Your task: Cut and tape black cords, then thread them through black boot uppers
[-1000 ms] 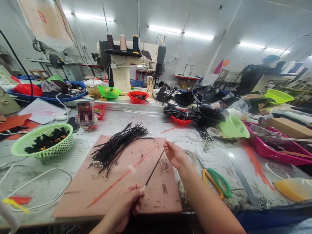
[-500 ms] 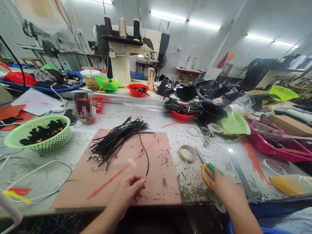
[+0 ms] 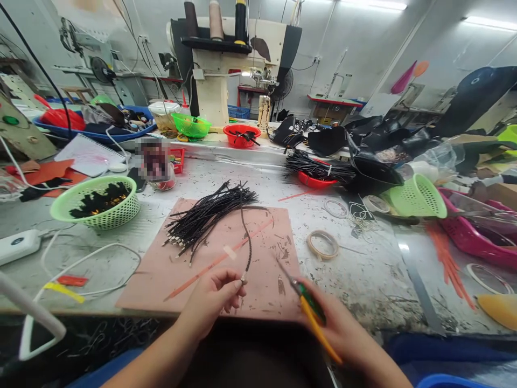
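Note:
My left hand pinches the near end of one dark braided cord between thumb and finger, low over a pinkish board. That cord curves up to a bundle of black braided cords with pale ends, lying on the board. Scissors with yellow and green handles are held in my right hand at the board's right edge. Their blades point up and left, apart from the cord. An orange-red strip lies across the board under a small piece of tape.
A roll of tan tape lies right of the board. On the left are a green basket of black pieces and a white cable. A red bowl carries black cords; a sewing machine stands behind.
My right hand has lifted the scissors from beside the tape roll and brought them left to the board's edge. My left hand still pinches the cord end. The view has shifted.

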The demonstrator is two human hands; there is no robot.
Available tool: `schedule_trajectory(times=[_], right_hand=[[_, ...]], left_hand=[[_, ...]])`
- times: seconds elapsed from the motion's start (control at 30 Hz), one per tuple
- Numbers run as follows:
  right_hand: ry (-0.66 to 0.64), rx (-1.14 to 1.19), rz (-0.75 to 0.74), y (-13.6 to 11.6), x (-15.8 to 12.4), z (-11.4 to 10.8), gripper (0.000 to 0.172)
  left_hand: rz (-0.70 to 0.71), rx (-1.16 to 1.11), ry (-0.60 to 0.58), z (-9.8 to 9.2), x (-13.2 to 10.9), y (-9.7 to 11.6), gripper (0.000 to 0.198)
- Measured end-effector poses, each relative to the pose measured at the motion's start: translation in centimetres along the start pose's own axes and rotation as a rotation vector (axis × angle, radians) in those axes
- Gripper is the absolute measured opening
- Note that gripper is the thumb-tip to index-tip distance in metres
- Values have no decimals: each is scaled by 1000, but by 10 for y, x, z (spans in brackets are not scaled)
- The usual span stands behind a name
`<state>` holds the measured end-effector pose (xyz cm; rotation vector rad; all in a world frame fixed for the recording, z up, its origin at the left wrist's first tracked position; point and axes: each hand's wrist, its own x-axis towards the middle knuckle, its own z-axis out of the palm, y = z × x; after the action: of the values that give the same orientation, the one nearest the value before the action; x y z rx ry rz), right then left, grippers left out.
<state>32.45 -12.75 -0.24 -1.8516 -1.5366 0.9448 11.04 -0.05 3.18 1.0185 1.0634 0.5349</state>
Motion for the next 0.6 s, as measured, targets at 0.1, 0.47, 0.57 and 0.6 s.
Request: schedule_trajectory(times=[0.1,0.47,0.57,0.6], right_hand=[[-168,80,-31,-22,-1,5,52],[-329,148,-152,-35,7,7,63],[-345,175,-190,-38,9,7,62],[-349,183,-206,-39,9,7,62]], left_hand=[[24,25,-10,-5,-2,1,26],[7,96,-93,-11,-4,4,23],[-8,120,-99,-12,-6,8,21],[-12,131,-103,-13,-6,10,21]])
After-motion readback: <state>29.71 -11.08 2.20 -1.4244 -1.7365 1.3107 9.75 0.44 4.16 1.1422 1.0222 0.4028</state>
